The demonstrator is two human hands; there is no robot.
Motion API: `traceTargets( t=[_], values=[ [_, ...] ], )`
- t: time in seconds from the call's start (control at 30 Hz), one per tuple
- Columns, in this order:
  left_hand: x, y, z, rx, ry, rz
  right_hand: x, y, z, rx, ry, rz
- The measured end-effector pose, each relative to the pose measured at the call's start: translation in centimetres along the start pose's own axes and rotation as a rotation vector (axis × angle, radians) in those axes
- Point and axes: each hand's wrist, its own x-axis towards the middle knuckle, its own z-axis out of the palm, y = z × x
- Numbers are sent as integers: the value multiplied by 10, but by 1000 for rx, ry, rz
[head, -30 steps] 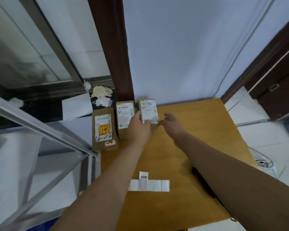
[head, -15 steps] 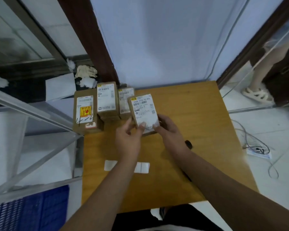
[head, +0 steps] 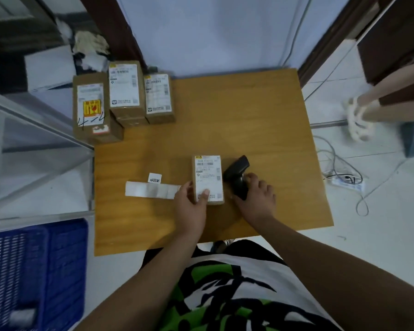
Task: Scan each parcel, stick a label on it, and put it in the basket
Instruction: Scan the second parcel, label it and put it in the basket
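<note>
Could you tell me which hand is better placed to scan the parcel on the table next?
Right. The right hand grips the scanner, which lies right beside the parcel, while the left hand holds that parcel by its near end.

Leftmost parcel (head: 81, 130) carries a yellow-and-red warning sticker (head: 91, 108); every printed label is too blurred to read.

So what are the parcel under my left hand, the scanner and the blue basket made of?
Parcel: probably cardboard, matte brown with crisp box edges. Scanner: looks like black plastic with a faint sheen. Basket: likely moulded plastic, blue with slotted walls.
</note>
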Motion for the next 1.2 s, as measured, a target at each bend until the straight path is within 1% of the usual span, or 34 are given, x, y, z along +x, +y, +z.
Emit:
traceTargets(
  t=[0.03,0.07,0.1,0.2,0.23,0.3,0.33,0.37,0.43,0.53,0.67,0.83,1.0,1.13,1.2],
  values=[
    [0,-1,0,116,30,61,3,-3,0,-43,12,-39],
    [0,0,0,193,47,94,3,-7,-2,-14,23,-61],
    [1,0,-1,222,46,99,2,-12,-6,89,19,-50],
    [7,3,-4,227,6,46,-8,-34,-25,531,-10,26],
    [9,3,-4,210,-5,40,-14,-44,-33,690,-54,38],
    [13,2,-4,161,-23,18,-27,-64,-47,1010,-218,69],
    [13,2,-5,138,-34,9,-33,-75,-54,1118,-297,92],
    [13,1,-6,118,-47,9,-39,-84,-58,1171,-353,112],
    [12,-1,-7,98,-68,27,-48,-98,-61,1193,-392,139],
    [11,-2,-8,74,-73,37,-51,-107,-58,1166,-344,128],
    [13,-4,-7,50,-88,3,-53,-106,-55,1129,-270,134],
    [13,-5,-6,11,-69,-3,-56,-107,-54,1129,-270,125],
    [16,-6,-6,-31,-105,-58,-54,-106,-51,1129,-241,122],
    [15,-5,-16,-17,-80,-42,-51,-103,-52,1180,-271,120],
    [19,-4,-27,7,-2,-10,-48,-100,-51,1194,-295,110]
  ],
)
